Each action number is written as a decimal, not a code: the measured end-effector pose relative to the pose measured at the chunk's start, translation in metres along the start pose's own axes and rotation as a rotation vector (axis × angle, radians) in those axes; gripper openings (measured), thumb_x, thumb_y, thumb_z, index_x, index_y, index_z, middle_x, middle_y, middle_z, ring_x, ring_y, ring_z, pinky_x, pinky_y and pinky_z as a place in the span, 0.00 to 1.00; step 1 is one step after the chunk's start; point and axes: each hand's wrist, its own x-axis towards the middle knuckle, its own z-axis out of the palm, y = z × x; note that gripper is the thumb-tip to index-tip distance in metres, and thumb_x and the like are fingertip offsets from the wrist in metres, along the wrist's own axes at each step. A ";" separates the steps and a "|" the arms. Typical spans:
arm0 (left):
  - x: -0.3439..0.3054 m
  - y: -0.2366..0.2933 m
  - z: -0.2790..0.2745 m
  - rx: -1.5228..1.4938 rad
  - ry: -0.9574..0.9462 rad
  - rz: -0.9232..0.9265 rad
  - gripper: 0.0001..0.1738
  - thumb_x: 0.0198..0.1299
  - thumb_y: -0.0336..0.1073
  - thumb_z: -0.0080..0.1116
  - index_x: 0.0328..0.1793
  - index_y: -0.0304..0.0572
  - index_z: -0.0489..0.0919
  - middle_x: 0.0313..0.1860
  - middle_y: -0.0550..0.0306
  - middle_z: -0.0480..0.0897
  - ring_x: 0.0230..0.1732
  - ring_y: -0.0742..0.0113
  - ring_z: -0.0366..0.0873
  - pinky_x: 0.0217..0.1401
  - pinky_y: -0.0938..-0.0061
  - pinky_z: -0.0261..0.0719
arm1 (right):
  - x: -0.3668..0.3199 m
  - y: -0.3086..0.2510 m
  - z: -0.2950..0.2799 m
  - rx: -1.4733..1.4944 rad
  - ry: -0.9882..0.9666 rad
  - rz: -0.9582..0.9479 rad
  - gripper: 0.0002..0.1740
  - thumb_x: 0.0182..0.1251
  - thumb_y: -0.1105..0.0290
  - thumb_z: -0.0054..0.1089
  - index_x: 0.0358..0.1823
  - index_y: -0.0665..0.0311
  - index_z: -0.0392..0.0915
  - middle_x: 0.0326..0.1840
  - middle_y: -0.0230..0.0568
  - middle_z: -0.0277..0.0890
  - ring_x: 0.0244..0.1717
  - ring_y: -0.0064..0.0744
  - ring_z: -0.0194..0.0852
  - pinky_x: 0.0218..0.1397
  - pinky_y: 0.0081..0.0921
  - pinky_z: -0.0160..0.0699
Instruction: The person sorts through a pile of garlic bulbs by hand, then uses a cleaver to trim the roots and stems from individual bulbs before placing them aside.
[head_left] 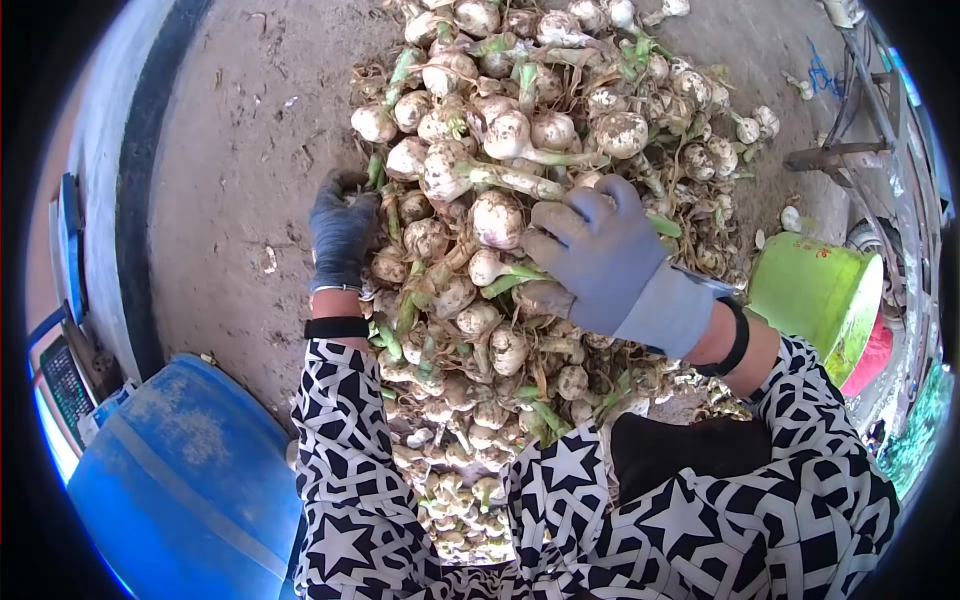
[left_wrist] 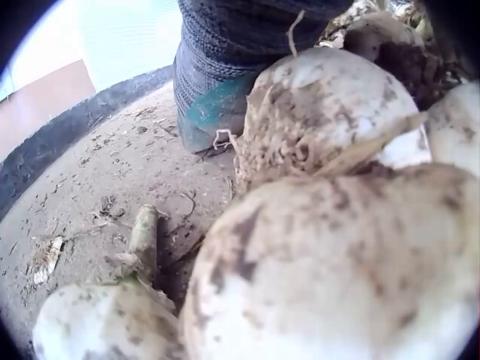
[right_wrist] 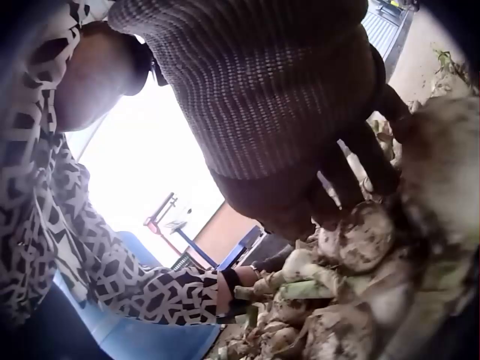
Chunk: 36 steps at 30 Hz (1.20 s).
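A heaped pile of dirt-stained garlic bulbs with cut green stems (head_left: 498, 219) covers the middle of the head view. My left hand (head_left: 345, 228), in a dark grey glove, is at the pile's left edge. In the left wrist view, a green-coated fingertip (left_wrist: 217, 112) presses down beside a muddy bulb (left_wrist: 341, 97); the other fingers are hidden, so I cannot tell whether they grip it. My right hand (head_left: 605, 255), in a paler grey glove, spreads over the pile with fingers bent loosely down. The right wrist view shows those fingertips right at a bulb (right_wrist: 366, 238).
A blue barrel (head_left: 190, 480) lies at the lower left, near a scale with a keypad (head_left: 68, 385). On the right are a lime green bucket (head_left: 810, 295) and a metal frame (head_left: 890, 110). Dusty concrete floor (head_left: 235, 150) runs along the pile's left side.
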 end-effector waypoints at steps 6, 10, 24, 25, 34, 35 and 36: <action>-0.025 -0.001 0.010 0.313 0.043 0.342 0.12 0.53 0.27 0.57 0.45 0.37 0.79 0.34 0.50 0.83 0.37 0.58 0.81 0.44 0.65 0.80 | 0.007 -0.037 0.020 -0.223 0.027 -0.056 0.20 0.60 0.64 0.59 0.55 0.57 0.78 0.46 0.36 0.75 0.44 0.36 0.71 0.42 0.38 0.71; -0.048 0.011 0.012 0.120 -0.023 0.301 0.14 0.48 0.21 0.53 0.42 0.36 0.79 0.36 0.54 0.82 0.39 0.62 0.79 0.49 0.71 0.77 | 0.017 -0.048 0.029 -0.284 -0.242 -0.048 0.22 0.63 0.65 0.55 0.58 0.65 0.76 0.42 0.38 0.80 0.44 0.41 0.76 0.35 0.38 0.75; -0.133 0.030 0.030 -0.035 0.109 0.353 0.19 0.53 0.20 0.53 0.53 0.37 0.76 0.47 0.51 0.78 0.50 0.60 0.76 0.58 0.68 0.73 | -0.023 -0.033 -0.014 -0.015 -0.419 0.018 0.13 0.60 0.66 0.59 0.45 0.61 0.81 0.39 0.43 0.83 0.40 0.43 0.83 0.35 0.43 0.82; -0.137 0.026 0.032 0.071 0.164 0.400 0.19 0.53 0.21 0.54 0.54 0.36 0.75 0.47 0.48 0.78 0.51 0.56 0.76 0.59 0.66 0.73 | -0.036 -0.028 -0.026 -0.014 -0.422 0.021 0.13 0.60 0.66 0.59 0.45 0.61 0.81 0.39 0.43 0.83 0.40 0.43 0.83 0.35 0.43 0.82; -0.141 0.020 0.036 -0.079 0.231 0.280 0.22 0.61 0.26 0.56 0.62 0.36 0.71 0.56 0.46 0.76 0.57 0.55 0.73 0.66 0.67 0.68 | -0.231 0.002 -0.200 0.004 0.076 0.658 0.13 0.62 0.61 0.60 0.45 0.56 0.79 0.37 0.46 0.80 0.38 0.48 0.81 0.40 0.40 0.77; -0.141 0.021 0.034 -0.009 0.240 0.253 0.22 0.61 0.26 0.56 0.63 0.36 0.71 0.57 0.46 0.76 0.58 0.56 0.73 0.66 0.67 0.68 | -0.256 0.010 -0.211 -0.114 0.003 0.751 0.14 0.63 0.59 0.60 0.47 0.56 0.79 0.38 0.46 0.81 0.39 0.48 0.81 0.42 0.41 0.78; -0.141 0.021 0.033 0.063 0.251 0.223 0.23 0.61 0.26 0.56 0.64 0.36 0.70 0.58 0.47 0.75 0.58 0.57 0.72 0.67 0.67 0.68 | -0.273 0.012 -0.217 -0.116 0.009 0.751 0.14 0.63 0.59 0.60 0.47 0.56 0.79 0.38 0.46 0.81 0.39 0.48 0.81 0.42 0.41 0.78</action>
